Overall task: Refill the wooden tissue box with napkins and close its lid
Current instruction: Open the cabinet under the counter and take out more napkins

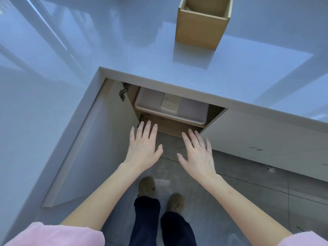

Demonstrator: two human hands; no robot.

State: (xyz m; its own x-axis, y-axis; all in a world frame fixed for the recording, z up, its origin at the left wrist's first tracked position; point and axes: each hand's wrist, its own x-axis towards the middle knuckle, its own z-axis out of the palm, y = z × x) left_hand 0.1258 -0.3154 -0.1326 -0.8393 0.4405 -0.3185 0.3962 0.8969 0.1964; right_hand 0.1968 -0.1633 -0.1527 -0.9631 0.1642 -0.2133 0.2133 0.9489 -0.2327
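Observation:
The wooden tissue box stands on the white countertop at the top right, its top open and no lid on it. Below the counter edge a cabinet is open. On its shelf sits a white tray with a pale stack of napkins in it. My left hand and my right hand are stretched out side by side in front of the cabinet opening, palms down, fingers spread, holding nothing. Both are below the tray and apart from it.
The white cabinet door is swung open to the left, with a metal hinge at its top. A closed cabinet front lies to the right. My feet in brown shoes stand on a grey tiled floor.

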